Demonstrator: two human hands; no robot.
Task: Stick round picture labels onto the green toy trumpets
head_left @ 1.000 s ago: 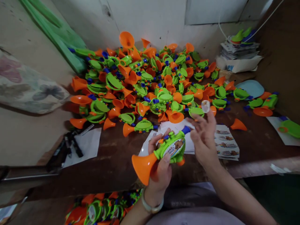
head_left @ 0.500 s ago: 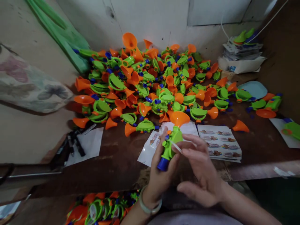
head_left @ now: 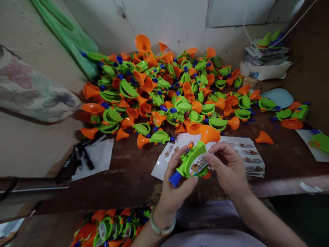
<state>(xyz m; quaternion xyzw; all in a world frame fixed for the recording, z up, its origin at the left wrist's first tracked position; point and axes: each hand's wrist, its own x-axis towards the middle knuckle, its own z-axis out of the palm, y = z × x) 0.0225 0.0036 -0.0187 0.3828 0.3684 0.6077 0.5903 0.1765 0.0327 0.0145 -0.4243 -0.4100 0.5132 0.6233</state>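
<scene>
A toy trumpet (head_left: 186, 164) with a green body, orange bell and blue mouthpiece is tilted in my left hand (head_left: 170, 193), its fingers and thumb closed around the body. On its oval green face lies a printed sticker (head_left: 197, 165) showing a brown cartoon animal and lettering. My right hand (head_left: 229, 171) is closed, thumb and forefinger pinching the sticker's right end at the edge of the face. Whether that end is stuck down is hidden by the fingers. Sticker sheets (head_left: 250, 154) lie on the table just behind both hands.
A large heap of similar toy trumpets (head_left: 182, 104) covers the back of the dark table (head_left: 123, 171). Markers (head_left: 86, 159) lie on paper at left. Finished-looking trumpets with stickers (head_left: 113, 228) sit below the front edge. A stacked paper box (head_left: 266, 68) stands back right.
The trumpet has turned so its oval face shows toward me. The sticker, earlier edge-on at my right fingers, now lies against that face, and my right fingers have closed into a pinch.
</scene>
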